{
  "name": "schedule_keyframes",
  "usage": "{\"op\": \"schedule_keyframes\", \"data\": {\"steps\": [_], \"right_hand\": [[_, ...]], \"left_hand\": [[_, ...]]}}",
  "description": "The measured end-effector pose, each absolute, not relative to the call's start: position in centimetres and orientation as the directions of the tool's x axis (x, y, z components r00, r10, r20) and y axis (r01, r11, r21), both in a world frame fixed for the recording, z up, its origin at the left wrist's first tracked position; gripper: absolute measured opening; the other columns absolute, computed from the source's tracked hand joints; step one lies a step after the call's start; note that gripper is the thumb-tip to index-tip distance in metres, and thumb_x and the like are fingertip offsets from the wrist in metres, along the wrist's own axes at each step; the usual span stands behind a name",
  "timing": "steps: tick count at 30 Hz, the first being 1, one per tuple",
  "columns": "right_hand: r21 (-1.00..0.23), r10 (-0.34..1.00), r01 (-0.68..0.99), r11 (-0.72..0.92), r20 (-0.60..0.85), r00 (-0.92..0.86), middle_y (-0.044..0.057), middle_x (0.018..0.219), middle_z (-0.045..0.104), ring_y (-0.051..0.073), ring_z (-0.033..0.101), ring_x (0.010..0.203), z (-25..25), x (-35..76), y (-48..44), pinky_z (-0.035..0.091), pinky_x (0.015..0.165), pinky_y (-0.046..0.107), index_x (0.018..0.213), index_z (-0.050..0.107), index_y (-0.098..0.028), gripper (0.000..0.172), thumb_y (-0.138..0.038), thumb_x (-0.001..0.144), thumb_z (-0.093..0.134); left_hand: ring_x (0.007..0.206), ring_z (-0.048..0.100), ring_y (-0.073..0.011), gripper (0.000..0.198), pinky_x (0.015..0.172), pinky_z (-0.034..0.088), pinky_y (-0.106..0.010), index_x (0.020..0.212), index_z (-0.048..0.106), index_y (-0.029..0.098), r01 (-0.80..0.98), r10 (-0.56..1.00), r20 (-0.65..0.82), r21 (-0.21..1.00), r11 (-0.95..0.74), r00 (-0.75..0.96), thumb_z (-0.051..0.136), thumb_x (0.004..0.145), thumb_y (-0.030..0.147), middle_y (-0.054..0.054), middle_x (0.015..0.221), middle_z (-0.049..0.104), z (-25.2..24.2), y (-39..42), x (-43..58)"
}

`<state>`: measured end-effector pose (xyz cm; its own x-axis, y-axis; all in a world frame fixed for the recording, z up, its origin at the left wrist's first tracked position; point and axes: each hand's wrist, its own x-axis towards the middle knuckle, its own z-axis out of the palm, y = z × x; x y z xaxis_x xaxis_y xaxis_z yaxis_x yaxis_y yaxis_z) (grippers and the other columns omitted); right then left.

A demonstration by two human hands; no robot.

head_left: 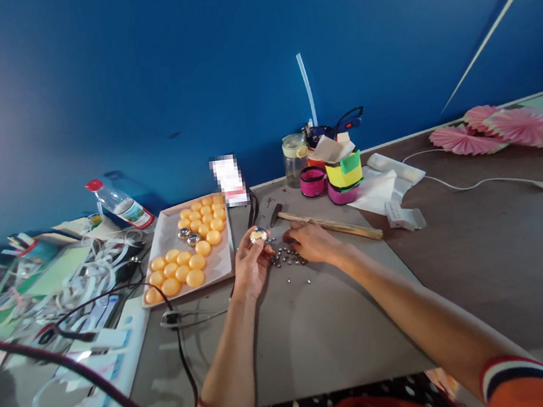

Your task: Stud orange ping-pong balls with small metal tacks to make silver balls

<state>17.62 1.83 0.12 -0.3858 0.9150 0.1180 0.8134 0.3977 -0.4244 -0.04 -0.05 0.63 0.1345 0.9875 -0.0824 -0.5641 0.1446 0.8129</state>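
My left hand (249,268) is closed around a small round ball (258,236), orange with shiny silver studs on it, held above a grey board (315,329). My right hand (308,242) rests fingers-down on a heap of several small silver beads (285,259), its fingertips pinched among them. A hammer (327,223) with a wooden handle lies just behind my right hand.
A tray (167,238) of several orange balls and two silver ones sits to the left. Black cables (126,390), paper strips and a plastic bottle (120,208) crowd the far left. A glass jar (294,158), tape rolls (313,182), white cable and pink paper fans (498,128) stand behind, against a blue wall.
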Motion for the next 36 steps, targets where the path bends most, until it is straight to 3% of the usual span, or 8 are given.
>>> {"op": "schedule_keyframes", "data": {"steps": [3,7,9,13,17,23,29,36], "right_hand": [[-0.294,0.913,0.865,0.407,0.088,-0.399,0.009,0.092,0.063,0.021,0.058,0.093,-0.2,17.2,1.8,0.035,0.084,0.034,0.087,0.067,-0.018,0.017,-0.015,0.081,0.051],[-0.287,0.9,0.853,0.436,0.147,-0.411,0.009,0.087,0.063,0.021,0.059,0.087,-0.4,16.9,1.7,0.035,0.081,0.034,0.08,0.065,-0.016,0.017,-0.011,0.079,0.05],[-0.362,0.888,0.813,0.456,0.247,-0.388,0.01,0.091,0.063,0.021,0.058,0.089,-0.3,16.9,1.6,0.036,0.081,0.033,0.079,0.064,-0.016,0.017,-0.011,0.079,0.047],[-0.685,0.898,0.586,0.432,0.386,-0.211,0.007,0.086,0.062,0.017,0.057,0.084,-0.1,16.5,1.6,0.039,0.075,0.028,0.079,0.059,-0.017,0.016,-0.012,0.081,0.043],[-0.933,0.964,0.245,0.265,0.249,-0.094,-0.002,0.065,0.054,0.012,0.05,0.058,0.1,15.8,1.6,0.038,0.059,0.025,0.078,0.055,-0.019,0.006,-0.025,0.079,0.052],[-0.993,0.966,-0.107,0.051,0.077,-0.247,-0.005,0.052,0.05,0.01,0.045,0.049,0.7,15.5,1.2,0.037,0.055,0.026,0.081,0.061,-0.017,0.023,-0.04,0.076,0.057],[-0.987,0.978,-0.155,0.041,0.071,-0.195,-0.005,0.058,0.054,0.009,0.047,0.047,0.7,14.9,1.0,0.036,0.051,0.024,0.081,0.056,-0.018,0.02,-0.034,0.071,0.062],[-0.985,0.967,-0.018,0.174,0.174,-0.184,-0.005,0.06,0.049,0.009,0.043,0.053,0.3,14.4,1.1,0.034,0.053,0.023,0.074,0.057,-0.017,0.013,-0.031,0.074,0.059]], "left_hand": [[0.058,0.055,-0.0059,0.04,0.061,0.046,-0.022,0.103,0.056,0.022,-0.555,0.987,-0.078,0.819,0.144,0.14,0.075,0.067,0.024,-0.002,0.092,0.067,0.5,-0.1,0.0],[0.059,0.055,-0.006,0.034,0.061,0.046,-0.022,0.098,0.057,0.02,-0.553,0.987,-0.078,0.821,0.144,0.141,0.074,0.068,0.026,-0.004,0.094,0.067,0.3,0.1,0.0],[0.059,0.055,-0.0059,0.034,0.062,0.046,-0.022,0.097,0.058,0.02,-0.559,0.987,-0.087,0.815,0.15,0.139,0.074,0.068,0.026,-0.003,0.093,0.067,0.3,0.1,-0.1],[0.059,0.055,-0.006,0.033,0.062,0.045,-0.022,0.096,0.058,0.019,-0.564,0.987,-0.1,0.811,0.154,0.125,0.074,0.068,0.025,-0.003,0.091,0.067,0.4,0.2,-0.1],[0.061,0.056,-0.0062,0.032,0.064,0.045,-0.022,0.096,0.058,0.019,-0.563,0.987,-0.096,0.812,0.152,0.128,0.074,0.068,0.023,-0.002,0.09,0.066,0.4,0.2,-0.1],[0.065,0.057,-0.0072,0.034,0.066,0.047,-0.022,0.097,0.059,0.02,-0.578,0.989,-0.085,0.804,0.139,0.119,0.075,0.067,0.02,0.001,0.084,0.063,0.2,0.2,-0.1],[0.068,0.059,-0.0084,0.036,0.068,0.048,-0.023,0.1,0.058,0.02,-0.561,0.988,-0.071,0.817,0.138,0.14,0.074,0.068,0.02,0.0,0.089,0.063,-0.1,0.3,-0.2],[0.066,0.059,-0.0083,0.038,0.068,0.048,-0.024,0.101,0.057,0.019,-0.552,0.982,-0.075,0.818,0.16,0.173,0.074,0.067,0.02,0.001,0.087,0.063,0.0,0.0,0.0]]}}
